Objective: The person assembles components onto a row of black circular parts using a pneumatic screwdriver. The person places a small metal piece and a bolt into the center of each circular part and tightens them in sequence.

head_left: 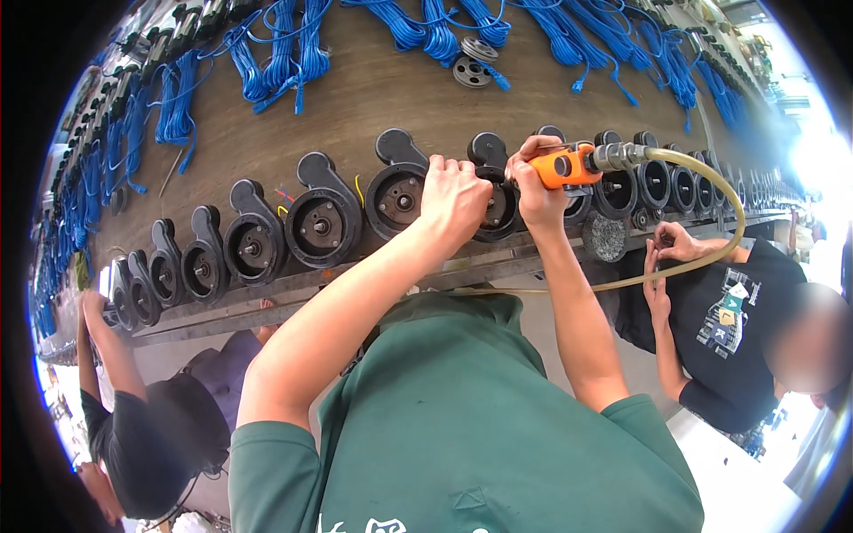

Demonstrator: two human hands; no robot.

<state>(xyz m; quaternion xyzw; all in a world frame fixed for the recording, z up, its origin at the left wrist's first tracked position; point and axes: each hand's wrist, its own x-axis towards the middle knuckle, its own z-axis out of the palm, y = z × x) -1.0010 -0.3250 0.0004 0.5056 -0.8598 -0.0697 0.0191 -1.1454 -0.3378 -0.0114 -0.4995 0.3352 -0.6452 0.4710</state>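
Note:
My right hand is wrapped round an orange air-powered driver, its hose end pointing right and its nose turned toward my left hand. In front of me, at the bench's near edge, a black round motor housing with a smaller round lobe lies between my hands. My left hand is closed beside this housing's rim, knuckles up; its fingertips and whatever they grip are hidden. The tip of the driver is also out of sight behind my right fingers. Left of my left hand sits another open housing with a central shaft.
A row of similar housings runs along the bench. Bundles of blue cable line its far side, near grey pulleys. A yellowish air hose loops right. Co-workers stand left and right.

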